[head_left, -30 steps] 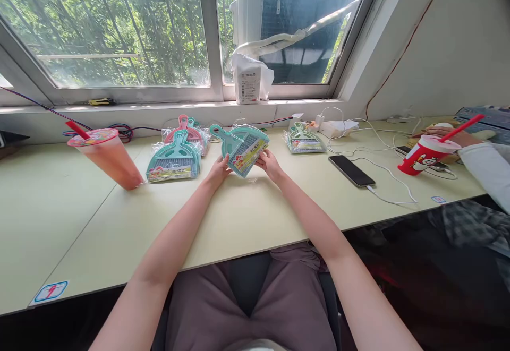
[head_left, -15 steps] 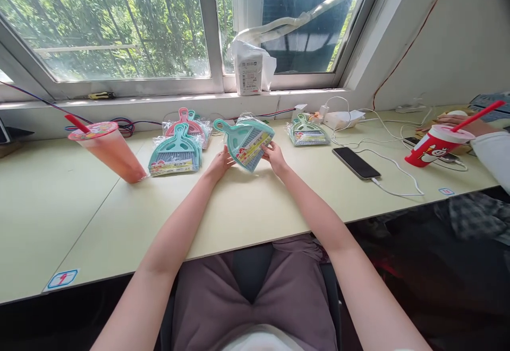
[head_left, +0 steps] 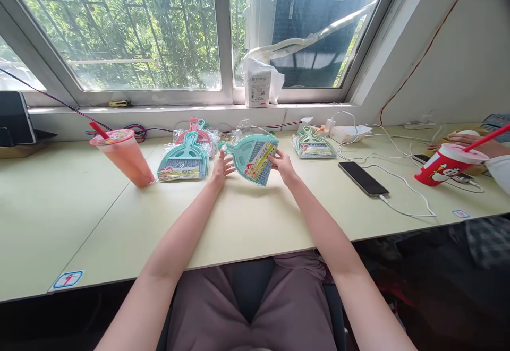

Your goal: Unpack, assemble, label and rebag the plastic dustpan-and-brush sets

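A mint-green mini dustpan and brush set (head_left: pixel 255 159) in clear wrapping is held tilted above the table, its handle pointing left. My right hand (head_left: pixel 283 167) grips its right edge by the label. At the handle end, my left hand (head_left: pixel 221 169) holds it between thumb and fingers, the lower fingers partly spread. To the left lie more wrapped sets: a mint-green set (head_left: pixel 185 161) in front and a pink set (head_left: pixel 195 132) behind it. A green set (head_left: pixel 313 144) lies to the right, near the wall.
A tilted-looking cup of pink drink (head_left: pixel 125 157) stands at left. On the right are a phone (head_left: pixel 362 179) on a white charging cable and a red cup (head_left: pixel 450 164). Another person's hand (head_left: pixel 466 138) is at the far right. A tissue pack (head_left: pixel 258 90) sits on the windowsill.
The view has tilted up and shifted left. The held set has turned so its handle sits lower, and my left hand has moved from its lower edge to the handle end.
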A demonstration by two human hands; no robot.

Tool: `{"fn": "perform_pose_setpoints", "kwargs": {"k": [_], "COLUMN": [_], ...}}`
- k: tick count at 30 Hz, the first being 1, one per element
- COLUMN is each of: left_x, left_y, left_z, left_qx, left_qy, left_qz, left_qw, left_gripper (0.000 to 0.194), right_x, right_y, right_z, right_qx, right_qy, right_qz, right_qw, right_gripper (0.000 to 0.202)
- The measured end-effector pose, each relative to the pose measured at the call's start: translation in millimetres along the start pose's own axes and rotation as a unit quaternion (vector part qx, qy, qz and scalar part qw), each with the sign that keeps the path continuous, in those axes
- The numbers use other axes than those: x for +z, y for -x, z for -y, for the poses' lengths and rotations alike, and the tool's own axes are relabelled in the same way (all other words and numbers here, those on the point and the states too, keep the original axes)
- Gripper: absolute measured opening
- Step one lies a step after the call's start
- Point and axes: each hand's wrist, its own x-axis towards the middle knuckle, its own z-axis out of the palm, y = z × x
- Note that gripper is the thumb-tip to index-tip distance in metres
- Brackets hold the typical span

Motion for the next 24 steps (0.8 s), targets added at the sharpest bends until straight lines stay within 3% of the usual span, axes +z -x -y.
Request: {"fn": "perform_pose_setpoints", "kwargs": {"k": [5,9,11,15,17,20,24], "left_x": [-9.2,-9.1,-4.3,0.4,-1.2,-4.0,-8.4], "left_y": [7,13,15,19,20,20,14], "left_z": [-9,-11,-11,-15,-16,-11,-5], "left_qx": [0.093,0.004,-0.023,-0.014,0.004,0.039,0.085], "left_qy": [0.018,-0.092,-0.13,-0.07,-0.119,-0.233,-0.229], "left_qz": [0.012,0.134,0.166,0.224,0.219,0.157,0.121], "left_qw": [0.995,0.987,0.977,0.972,0.968,0.959,0.962], "left_gripper": [0.067,0.067,0.066,0.083,0.082,0.069,0.055], "right_x": [-27,-36,-36,-38,-39,-40,-43], "right_y": [2,9,10,5,2,1,1], "right_z": [21,33,34,27,24,21,22], "right_qx": [0.052,0.055,0.06,0.069,0.064,0.058,0.058], "right_qy": [0.122,0.176,0.186,0.184,0.182,0.184,0.164], "right_qz": [0.097,0.181,0.207,0.187,0.172,0.16,0.134], "right_qw": [0.986,0.966,0.959,0.963,0.966,0.968,0.976], "right_gripper": [0.039,0.043,0.043,0.045,0.046,0.045,0.046]}}
